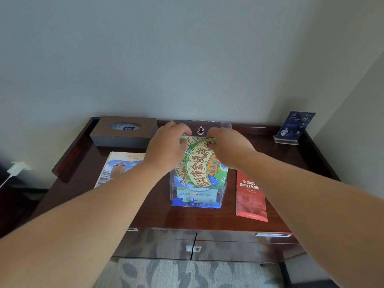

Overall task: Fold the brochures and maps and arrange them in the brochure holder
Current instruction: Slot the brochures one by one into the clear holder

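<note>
A clear acrylic brochure holder [223,126] stands on the dark wooden desk [158,213] at the middle. A folded green and yellow illustrated map [199,165] sits in it, its lower part inside the front pocket. My left hand [166,146] grips the map's top left corner. My right hand [230,146] grips its top right corner. A pale blue leaflet [197,197] shows low in the holder behind the clear front. A red folded brochure [250,196] lies flat to the holder's right. A stack of blue and white brochures [118,165] lies to the left, partly under my left forearm.
A brown tissue box [124,129] stands at the back left of the desk. A small acrylic sign with a dark blue card [295,127] stands at the back right corner. Drawers [228,244] front the desk. A white charger [15,168] sits at the far left.
</note>
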